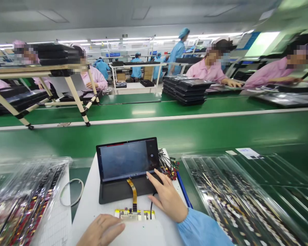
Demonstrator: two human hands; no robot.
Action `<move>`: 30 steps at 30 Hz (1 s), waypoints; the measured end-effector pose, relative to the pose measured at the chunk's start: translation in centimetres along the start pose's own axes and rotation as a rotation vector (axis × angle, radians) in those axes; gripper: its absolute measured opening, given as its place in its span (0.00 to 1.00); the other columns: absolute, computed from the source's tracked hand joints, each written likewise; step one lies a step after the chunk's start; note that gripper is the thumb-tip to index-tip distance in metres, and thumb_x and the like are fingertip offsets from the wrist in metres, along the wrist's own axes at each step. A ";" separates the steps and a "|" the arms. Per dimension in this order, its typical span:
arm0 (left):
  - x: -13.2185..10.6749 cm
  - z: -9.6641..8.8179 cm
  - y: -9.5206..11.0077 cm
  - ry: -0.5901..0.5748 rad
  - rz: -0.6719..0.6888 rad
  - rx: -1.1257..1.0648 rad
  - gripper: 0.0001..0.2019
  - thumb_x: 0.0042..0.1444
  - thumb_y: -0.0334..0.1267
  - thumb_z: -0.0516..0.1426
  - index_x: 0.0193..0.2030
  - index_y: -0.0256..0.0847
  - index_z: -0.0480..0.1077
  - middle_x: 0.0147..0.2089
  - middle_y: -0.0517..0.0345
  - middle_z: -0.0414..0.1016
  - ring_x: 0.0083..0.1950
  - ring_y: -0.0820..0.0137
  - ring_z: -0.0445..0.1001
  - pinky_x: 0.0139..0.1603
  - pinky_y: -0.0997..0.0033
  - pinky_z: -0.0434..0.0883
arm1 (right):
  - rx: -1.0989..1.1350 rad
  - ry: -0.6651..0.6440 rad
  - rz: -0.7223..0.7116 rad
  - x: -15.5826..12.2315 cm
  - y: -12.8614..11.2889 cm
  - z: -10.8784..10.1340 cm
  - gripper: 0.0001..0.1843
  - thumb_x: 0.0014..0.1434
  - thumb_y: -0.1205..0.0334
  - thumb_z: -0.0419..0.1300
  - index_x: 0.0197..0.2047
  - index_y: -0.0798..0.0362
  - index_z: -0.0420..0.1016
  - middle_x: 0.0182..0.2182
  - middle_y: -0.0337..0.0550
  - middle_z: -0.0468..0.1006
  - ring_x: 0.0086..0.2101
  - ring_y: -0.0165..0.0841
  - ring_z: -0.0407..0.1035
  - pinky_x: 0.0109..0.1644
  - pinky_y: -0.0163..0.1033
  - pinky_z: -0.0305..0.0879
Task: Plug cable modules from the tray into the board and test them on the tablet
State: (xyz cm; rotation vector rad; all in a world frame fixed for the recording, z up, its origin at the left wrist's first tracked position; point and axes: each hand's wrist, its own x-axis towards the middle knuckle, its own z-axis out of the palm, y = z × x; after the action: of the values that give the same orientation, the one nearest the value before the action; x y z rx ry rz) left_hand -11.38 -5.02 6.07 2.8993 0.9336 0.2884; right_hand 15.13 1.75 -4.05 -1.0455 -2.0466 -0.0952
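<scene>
A tablet (pixel 124 160) with a lit screen stands propped on its dark folding cover (pixel 115 192). From the tablet's lower edge an orange flat ribbon cable (pixel 132 191) runs down to a small circuit board with yellow edging (pixel 135 214). My right hand (pixel 166 198) is spread, its fingertips at the screen's lower right edge and its thumb near a black cable (pixel 151 209). My left hand (pixel 101 230) lies with fingers stretched out beside the board's left end, holding nothing that I can see. Both rest over a white work board (pixel 88 201).
Clear trays of cable parts flank me, left (pixel 28 201) and right (pixel 236 194). A blue pen-like stick (pixel 184 189) and a bundle of black cables (pixel 166 164) lie by the tablet. Beyond the green bench (pixel 143 128), people work near stacked black panels (pixel 186 89).
</scene>
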 end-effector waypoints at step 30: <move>8.7 5.5 8.9 0.030 -0.516 0.499 0.03 0.47 0.32 0.57 0.25 0.36 0.70 0.29 0.52 0.70 0.35 0.62 0.67 0.40 0.56 0.63 | 0.635 -0.099 0.338 -5.6 -6.7 -3.5 0.10 0.61 0.66 0.49 0.43 0.50 0.69 0.32 0.43 0.74 0.34 0.34 0.69 0.36 0.36 0.71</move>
State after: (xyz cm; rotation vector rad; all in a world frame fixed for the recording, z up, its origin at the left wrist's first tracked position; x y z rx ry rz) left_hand 1.75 -7.26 3.20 2.8988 1.9423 0.0606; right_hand 14.45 -7.60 -3.71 -0.9702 -1.7635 0.7440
